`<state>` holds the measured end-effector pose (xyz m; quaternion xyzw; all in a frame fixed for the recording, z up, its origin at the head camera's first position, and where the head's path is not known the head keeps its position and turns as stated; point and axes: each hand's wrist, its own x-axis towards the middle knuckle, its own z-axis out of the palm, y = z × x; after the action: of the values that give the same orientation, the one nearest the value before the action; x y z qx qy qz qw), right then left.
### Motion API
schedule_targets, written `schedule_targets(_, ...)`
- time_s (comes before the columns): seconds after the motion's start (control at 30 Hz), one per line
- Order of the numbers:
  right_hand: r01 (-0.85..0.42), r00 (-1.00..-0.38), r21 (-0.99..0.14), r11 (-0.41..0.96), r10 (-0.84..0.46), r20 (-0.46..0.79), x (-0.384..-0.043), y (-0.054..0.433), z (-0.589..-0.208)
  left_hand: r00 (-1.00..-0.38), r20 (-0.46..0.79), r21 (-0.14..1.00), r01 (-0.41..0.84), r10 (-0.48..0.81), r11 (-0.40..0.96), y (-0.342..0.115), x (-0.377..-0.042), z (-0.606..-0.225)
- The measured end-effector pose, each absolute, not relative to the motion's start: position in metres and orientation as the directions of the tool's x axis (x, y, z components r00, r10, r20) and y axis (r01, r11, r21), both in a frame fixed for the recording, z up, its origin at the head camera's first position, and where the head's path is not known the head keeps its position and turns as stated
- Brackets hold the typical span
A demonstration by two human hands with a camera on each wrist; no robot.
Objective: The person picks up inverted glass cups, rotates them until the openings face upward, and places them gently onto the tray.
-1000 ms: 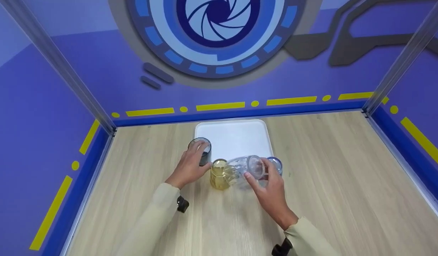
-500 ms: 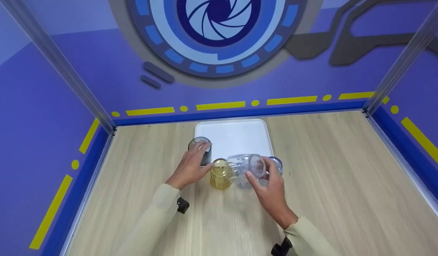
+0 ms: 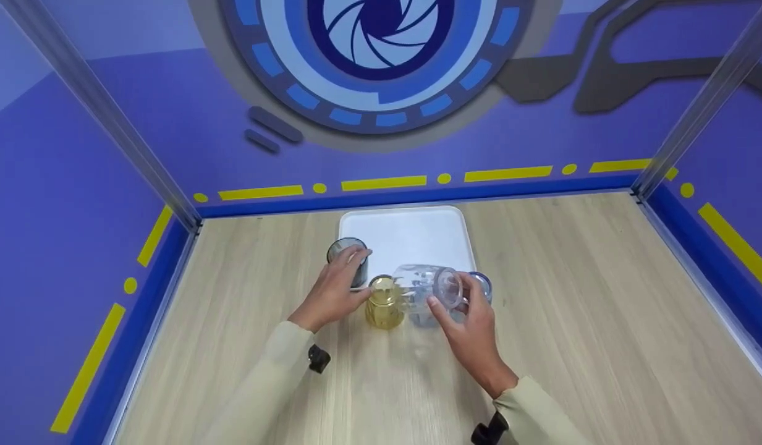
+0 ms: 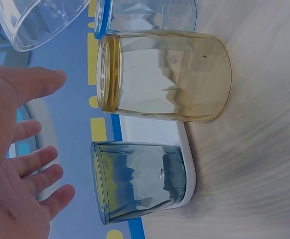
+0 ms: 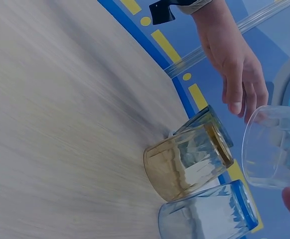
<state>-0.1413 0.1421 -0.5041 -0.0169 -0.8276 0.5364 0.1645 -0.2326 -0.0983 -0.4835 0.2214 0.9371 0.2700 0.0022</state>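
Head view: the right hand (image 3: 472,327) pinches the clear glass (image 3: 419,285) sideways at lower centre, where a slip could drop it onto the yellow glass (image 3: 384,314), while the empty, loosely spread left hand (image 3: 331,293) could tip the grey glass (image 4: 140,181) below.

- No readable text, brand or number in any view.
- Glasses (image 3: 384,312) and white tray (image 3: 411,235): no legible label.
- Back wall (image 3: 405,157): no legible sign.
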Motion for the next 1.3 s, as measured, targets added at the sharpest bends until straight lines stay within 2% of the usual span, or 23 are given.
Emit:
schedule_targets(0.23,-0.156,-0.949,-0.913,0.376,0.199,0.244,-0.1396,0.142,-0.5036,-0.882,0.133,0.504,0.453,0.452,0.735,-0.0973,-0.231,-0.4831)
schedule_targets(0.7,-0.162,-0.949,-0.924,0.346,0.203,0.242,-0.1405,0.142,-0.5046,-0.872,0.092,0.541,0.449,0.481,0.711,-0.0949,-0.2278,-0.4794)
schedule_targets(1.3,-0.146,-0.957,-0.928,0.343,0.188,0.22,-0.1388,0.1414,-0.5086,-0.86,0.104,0.563,0.465,0.5,0.683,-0.0911,-0.2237,-0.4781)
